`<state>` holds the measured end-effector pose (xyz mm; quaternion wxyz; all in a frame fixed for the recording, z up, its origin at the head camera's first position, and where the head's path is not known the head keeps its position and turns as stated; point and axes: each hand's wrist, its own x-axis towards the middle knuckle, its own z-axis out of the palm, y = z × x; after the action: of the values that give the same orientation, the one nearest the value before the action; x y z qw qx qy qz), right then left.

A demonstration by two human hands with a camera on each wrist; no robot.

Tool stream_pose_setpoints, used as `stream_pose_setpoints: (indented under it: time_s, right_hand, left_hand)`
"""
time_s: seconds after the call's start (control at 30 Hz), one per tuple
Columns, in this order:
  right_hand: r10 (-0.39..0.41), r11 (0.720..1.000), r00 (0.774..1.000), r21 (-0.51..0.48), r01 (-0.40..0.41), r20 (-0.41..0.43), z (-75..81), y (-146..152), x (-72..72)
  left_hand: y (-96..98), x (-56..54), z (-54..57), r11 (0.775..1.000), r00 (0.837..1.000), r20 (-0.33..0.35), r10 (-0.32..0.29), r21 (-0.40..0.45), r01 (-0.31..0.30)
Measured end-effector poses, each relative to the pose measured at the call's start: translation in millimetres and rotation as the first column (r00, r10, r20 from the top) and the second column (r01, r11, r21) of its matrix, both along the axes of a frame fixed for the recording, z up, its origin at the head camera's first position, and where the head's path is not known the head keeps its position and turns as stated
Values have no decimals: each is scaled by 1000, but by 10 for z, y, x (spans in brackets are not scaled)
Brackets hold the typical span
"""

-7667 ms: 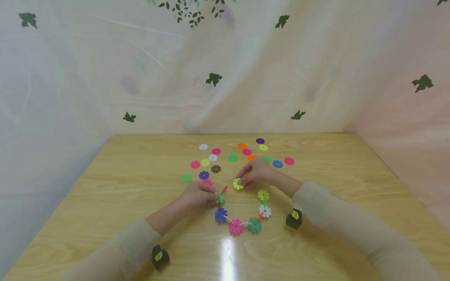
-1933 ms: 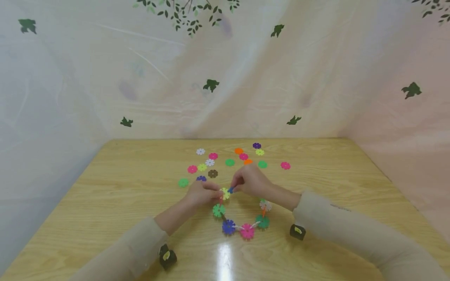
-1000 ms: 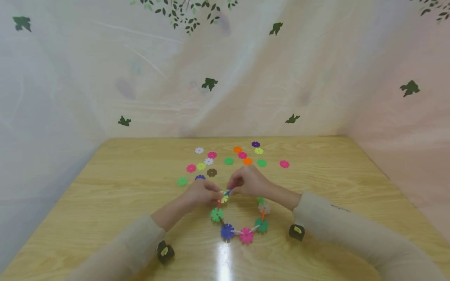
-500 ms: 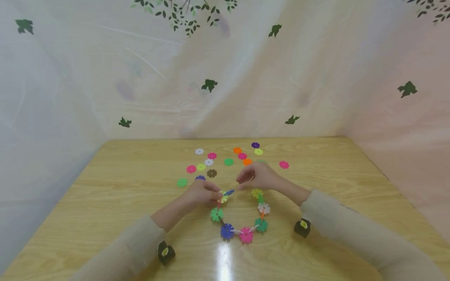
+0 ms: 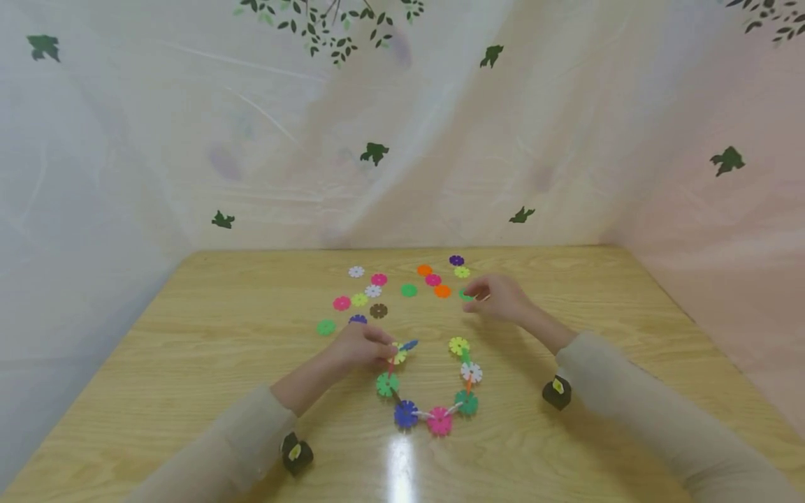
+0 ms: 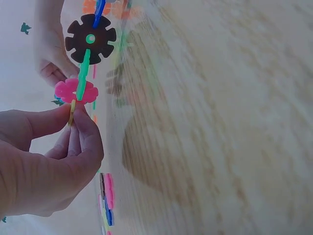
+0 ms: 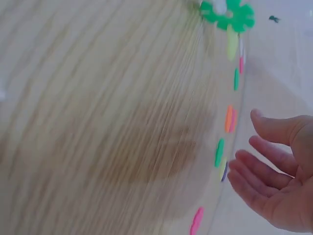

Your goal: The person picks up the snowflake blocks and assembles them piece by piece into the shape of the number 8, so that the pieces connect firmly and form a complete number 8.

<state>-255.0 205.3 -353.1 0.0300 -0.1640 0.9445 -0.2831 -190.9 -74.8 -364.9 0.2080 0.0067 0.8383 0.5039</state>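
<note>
My left hand pinches a yellow notched flower disc at the left end of a linked chain. Slotted into that disc, a blue disc sticks out edge-on to the right. From there the chain curves towards me through red, green, brown, blue, white and pink discs. Its other side climbs past a dark green disc and a white one to a yellow disc. My right hand, fingers loosely bent and holding nothing, overlaps a loose green disc.
Loose discs lie scattered across the back of the wooden table: a brown one, an orange one and a purple one among several. A printed curtain hangs behind the far edge.
The right hand has let go of the blue disc and moved right and back, uncovering the chain's yellow right end. Earlier, the left hand changed from the green disc to the added yellow one.
</note>
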Motion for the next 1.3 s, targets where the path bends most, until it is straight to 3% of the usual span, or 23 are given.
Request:
stream_pose_setpoints:
  time_s: [0.27,0.53,1.0,1.3]
  right_hand:
    - [-79,986,995,142,87,-64,-12,284,-78]
    - [-103,973,994,202,109,-37,-82,451,-132]
    - [-116,975,993,186,118,-23,-117,488,-221]
    - [-139,984,990,114,135,31,-77,413,-222]
  left_hand:
    - [-11,13,8,1000,1000,14,6,12,-7]
    - [-22,26,-5,1000,1000,20,1,-4,-1]
    - [-17,17,-9,1000,1000,11,0,6,0]
    - [-22,4,-32,1000,1000,9,7,14,-7]
